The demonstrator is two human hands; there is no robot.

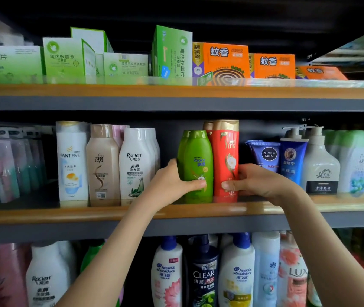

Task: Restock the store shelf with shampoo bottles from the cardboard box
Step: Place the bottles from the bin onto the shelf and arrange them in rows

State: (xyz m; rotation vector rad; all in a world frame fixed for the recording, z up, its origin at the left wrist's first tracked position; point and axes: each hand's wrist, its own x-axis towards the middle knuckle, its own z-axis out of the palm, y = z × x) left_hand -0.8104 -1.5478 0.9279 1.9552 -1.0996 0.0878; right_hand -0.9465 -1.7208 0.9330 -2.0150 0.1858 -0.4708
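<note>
a: where were the bottles at that point?

b: both on the middle shelf (pixel 66 214), upright near its front edge. the green bottle (pixel 197 160) stood touching the red bottle (pixel 226 151), each with another of its kind behind it. the cardboard box was out of view.

a: and the hands?

b: the left hand (pixel 172 185) had its grip clamped on the green bottle, thumb across the label and fingers round the far side. the right hand (pixel 254 185) was clamped low on the red bottle, thumb on the front.

a: so what could have gone wrong?

b: tipping, mainly, i'd judge. both holds sat low on tall, slick bottles, so a push deeper could have rocked the tops into the ones behind and toppled the row. sliding the pair to the right could have knocked the blue tube (pixel 267 156) just beside the red one. to the left there was a gap before the white bottle (pixel 135 165), so less worry there. letting go unevenly near the lip could have dropped one off the front.
</note>
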